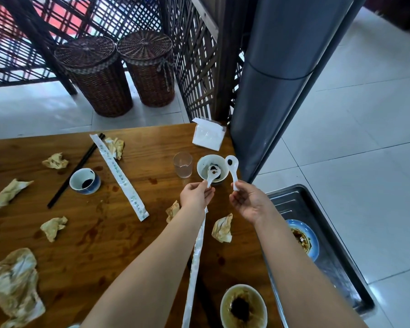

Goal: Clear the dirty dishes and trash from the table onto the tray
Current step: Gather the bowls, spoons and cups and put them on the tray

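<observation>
My left hand pinches the handle of a white spoon whose bowl hangs over a small white bowl with dark sauce. My right hand pinches a second white spoon, held upright just right of that bowl, with a dark blob in it. A metal tray sits beside the table at the right and holds a blue-rimmed dirty plate. On the wooden table lie several crumpled stained napkins, two chopstick wrappers, black chopsticks, a blue-and-white cup and an empty glass.
A dirty soup bowl stands at the table's near edge. A white napkin pack lies at the far corner by a grey pillar. Two wicker baskets stand on the tiled floor behind the table. Sauce stains mark the tabletop.
</observation>
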`<action>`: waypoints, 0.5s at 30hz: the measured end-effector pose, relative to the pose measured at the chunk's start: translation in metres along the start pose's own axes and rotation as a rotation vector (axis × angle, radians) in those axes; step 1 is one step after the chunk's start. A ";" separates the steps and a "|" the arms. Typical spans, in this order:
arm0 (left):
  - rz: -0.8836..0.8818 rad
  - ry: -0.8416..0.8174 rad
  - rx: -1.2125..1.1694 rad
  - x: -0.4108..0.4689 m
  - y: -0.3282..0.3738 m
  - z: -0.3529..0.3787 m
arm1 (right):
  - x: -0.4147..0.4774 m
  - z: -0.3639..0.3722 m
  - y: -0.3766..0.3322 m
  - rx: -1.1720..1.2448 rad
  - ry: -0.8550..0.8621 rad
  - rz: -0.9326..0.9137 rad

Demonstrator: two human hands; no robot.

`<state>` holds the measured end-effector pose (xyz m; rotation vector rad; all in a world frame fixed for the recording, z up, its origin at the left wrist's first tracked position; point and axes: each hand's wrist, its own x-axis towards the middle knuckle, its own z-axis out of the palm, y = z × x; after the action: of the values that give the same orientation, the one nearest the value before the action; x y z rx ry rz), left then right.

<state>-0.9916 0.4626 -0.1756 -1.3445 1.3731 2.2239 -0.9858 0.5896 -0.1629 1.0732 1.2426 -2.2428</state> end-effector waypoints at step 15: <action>-0.132 -0.098 0.187 0.012 0.004 -0.011 | 0.017 0.014 0.011 -0.144 0.026 0.038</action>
<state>-0.9946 0.4484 -0.1844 -1.2089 1.3772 1.9941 -0.9959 0.5731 -0.1775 1.0656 1.3602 -2.0825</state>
